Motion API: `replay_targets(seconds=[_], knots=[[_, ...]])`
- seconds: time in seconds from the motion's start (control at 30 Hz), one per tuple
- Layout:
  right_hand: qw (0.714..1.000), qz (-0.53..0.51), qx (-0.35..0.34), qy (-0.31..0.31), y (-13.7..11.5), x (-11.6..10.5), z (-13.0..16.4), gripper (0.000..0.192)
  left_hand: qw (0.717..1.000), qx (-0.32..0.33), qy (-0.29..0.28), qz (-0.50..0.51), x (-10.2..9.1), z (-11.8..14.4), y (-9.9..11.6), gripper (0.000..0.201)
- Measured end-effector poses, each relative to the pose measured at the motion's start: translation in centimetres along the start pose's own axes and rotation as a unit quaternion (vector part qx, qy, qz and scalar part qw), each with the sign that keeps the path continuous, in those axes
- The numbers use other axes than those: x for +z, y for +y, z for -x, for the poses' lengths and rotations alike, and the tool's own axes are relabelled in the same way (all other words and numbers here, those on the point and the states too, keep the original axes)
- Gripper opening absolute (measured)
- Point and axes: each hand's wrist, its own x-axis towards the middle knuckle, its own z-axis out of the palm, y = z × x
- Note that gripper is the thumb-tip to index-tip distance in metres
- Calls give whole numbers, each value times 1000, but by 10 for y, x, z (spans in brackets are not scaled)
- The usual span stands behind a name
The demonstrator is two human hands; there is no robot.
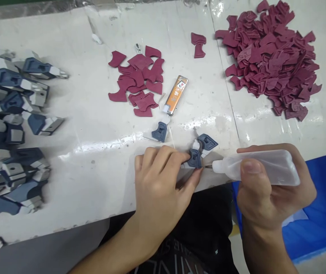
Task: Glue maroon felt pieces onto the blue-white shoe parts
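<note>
Your left hand (163,179) pinches the blue piece (194,159); your right hand (268,186) grips the bottle (261,169). Squeeze hard and glue floods your fingertips beside the nozzle.

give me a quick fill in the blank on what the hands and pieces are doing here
1. The right hand holds a clear squeeze ____ with its thin nozzle aimed at the small blue piece.
2. The left hand pins that piece against the ____ table.
3. The big pile at the far right is made of ____ pieces.
4. The orange tube lies ____ the two maroon piles.

Missing words: bottle; white; maroon; between
</note>
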Motion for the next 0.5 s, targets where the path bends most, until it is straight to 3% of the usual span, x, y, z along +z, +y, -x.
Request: replay_targets(seconds=[0.5], knots=[[1000,5,2,20,2,15,-7,13,1000,0,10,6,-1,0,1,13]])
